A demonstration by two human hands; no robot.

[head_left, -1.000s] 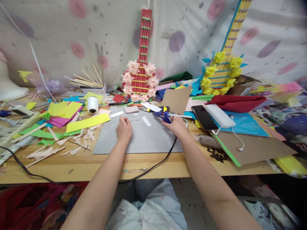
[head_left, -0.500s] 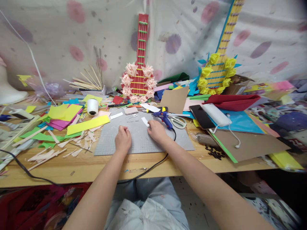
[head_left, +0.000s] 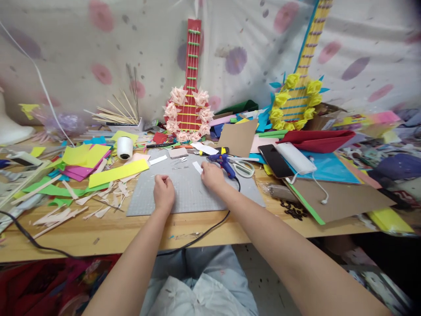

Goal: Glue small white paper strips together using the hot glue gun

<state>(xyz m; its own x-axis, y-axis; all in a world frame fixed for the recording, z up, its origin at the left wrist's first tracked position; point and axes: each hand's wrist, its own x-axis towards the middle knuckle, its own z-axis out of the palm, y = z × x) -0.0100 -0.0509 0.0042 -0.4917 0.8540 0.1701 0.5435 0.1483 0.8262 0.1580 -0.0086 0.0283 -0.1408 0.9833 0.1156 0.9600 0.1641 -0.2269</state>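
Head view: the right hand [head_left: 212, 176] has shifted from beside the glue gun [head_left: 226, 165] to the strip [head_left: 197, 167] on the mat [head_left: 189, 188], where work now centres; its grip I cannot confirm. The left hand [head_left: 163, 192] is curled, any contents hidden. Scraps [head_left: 123, 188] litter the surface [head_left: 82, 239]; two guitars [head_left: 189, 105] stand before a curtain [head_left: 148, 35].

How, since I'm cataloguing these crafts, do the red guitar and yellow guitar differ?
The red guitar carries pale pink flowers; the yellow guitar carries yellow flowers. The red guitar appears nearly upright; the yellow guitar tilts more. Both are long-necked and flower-trimmed.
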